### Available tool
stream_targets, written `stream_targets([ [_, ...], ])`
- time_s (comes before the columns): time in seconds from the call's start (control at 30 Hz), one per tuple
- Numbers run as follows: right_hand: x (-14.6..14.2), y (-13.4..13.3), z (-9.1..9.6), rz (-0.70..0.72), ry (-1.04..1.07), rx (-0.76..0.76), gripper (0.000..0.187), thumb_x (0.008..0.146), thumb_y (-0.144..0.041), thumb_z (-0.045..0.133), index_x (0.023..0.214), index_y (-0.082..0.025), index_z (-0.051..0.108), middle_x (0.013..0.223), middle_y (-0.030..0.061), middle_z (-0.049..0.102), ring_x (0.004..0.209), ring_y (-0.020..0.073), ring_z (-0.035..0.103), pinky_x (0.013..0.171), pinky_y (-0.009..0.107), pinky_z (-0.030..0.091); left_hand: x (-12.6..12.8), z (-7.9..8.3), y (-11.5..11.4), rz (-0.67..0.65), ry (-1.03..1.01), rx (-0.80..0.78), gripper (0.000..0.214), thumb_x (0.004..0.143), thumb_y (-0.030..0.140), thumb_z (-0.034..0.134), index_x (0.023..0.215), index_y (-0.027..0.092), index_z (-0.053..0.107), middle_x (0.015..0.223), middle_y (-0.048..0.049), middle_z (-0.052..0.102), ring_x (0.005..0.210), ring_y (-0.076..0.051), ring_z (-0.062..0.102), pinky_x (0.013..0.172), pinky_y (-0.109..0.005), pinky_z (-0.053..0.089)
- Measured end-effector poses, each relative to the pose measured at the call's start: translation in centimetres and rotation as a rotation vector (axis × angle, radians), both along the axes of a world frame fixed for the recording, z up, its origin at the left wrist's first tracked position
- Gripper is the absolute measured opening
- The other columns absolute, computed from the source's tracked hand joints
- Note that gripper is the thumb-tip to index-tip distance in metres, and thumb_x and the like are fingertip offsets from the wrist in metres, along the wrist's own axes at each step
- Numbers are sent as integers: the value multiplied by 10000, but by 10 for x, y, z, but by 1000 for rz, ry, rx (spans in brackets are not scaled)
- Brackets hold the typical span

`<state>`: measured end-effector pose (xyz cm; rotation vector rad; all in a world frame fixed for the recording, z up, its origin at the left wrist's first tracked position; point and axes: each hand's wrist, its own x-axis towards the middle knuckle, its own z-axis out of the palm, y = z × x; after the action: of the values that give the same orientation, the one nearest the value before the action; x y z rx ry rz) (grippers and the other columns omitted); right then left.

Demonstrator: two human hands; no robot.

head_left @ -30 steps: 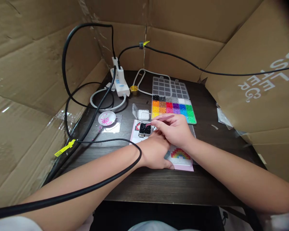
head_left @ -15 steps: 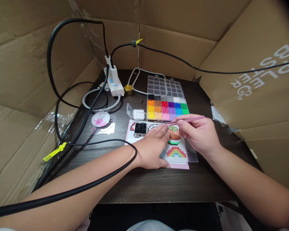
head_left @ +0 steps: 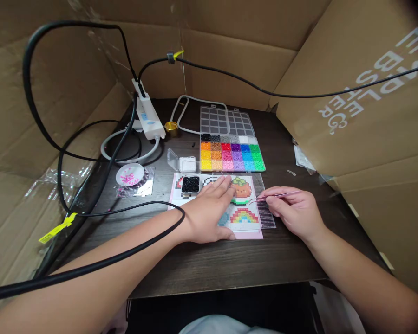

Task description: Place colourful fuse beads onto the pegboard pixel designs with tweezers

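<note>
My left hand [head_left: 211, 211] lies flat with fingers stretched over a printed pattern sheet [head_left: 247, 227], which shows pixel pictures such as a rainbow and an orange figure. A clear pegboard [head_left: 268, 215] sticks out past the sheet's right edge. Pinched in my right hand [head_left: 296, 215] is a pair of pink tweezers [head_left: 282, 195], tips pointing left over the sheet, close to a green and black strip [head_left: 241, 202]. Whether the tips hold a bead is too small to tell. A small box of black beads [head_left: 190, 184] stands on the sheet's upper left, beyond my left wrist.
A sorted bead case [head_left: 231, 155] lies open behind the sheet, beside a small box of white beads [head_left: 187, 164]. At left are a white dish [head_left: 139, 172] with pink beads, a power strip [head_left: 149, 120] and a black cable [head_left: 118, 255] crossing above my left forearm.
My right hand with the tweezers has drawn back right and down from beside my left fingertips. My left hand stays on the sheet. The whole view has shifted slightly.
</note>
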<state>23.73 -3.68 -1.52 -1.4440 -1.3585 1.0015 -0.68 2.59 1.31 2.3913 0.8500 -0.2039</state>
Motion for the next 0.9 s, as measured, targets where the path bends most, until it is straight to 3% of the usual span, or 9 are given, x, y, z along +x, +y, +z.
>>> stream_targets([
  [0.13,-3,2,4,-3,-89,83,113,818,-274,737,824,-189,811,688,43,737,504,112,579,460,228,474,0,0,0,-5,14,5,1150,770,534,793,1591,53,147,1663,-210,-61,1550,-324,-79,1262,-474,75],
  [0.3,-6,2,6,7,-143,153,76,808,-235,737,803,-217,811,821,50,796,714,180,741,660,264,614,1,0,0,2,6,1,1146,769,526,794,1593,63,144,1659,-211,-67,1547,-331,-82,1260,-486,74],
  [0.9,-8,1,7,9,-193,171,93,827,-256,729,791,-223,808,815,52,801,744,205,762,705,301,639,-1,-3,-1,10,-53,5,1142,743,527,803,1584,69,180,1654,-236,-32,1548,-352,-44,1255,-497,89],
])
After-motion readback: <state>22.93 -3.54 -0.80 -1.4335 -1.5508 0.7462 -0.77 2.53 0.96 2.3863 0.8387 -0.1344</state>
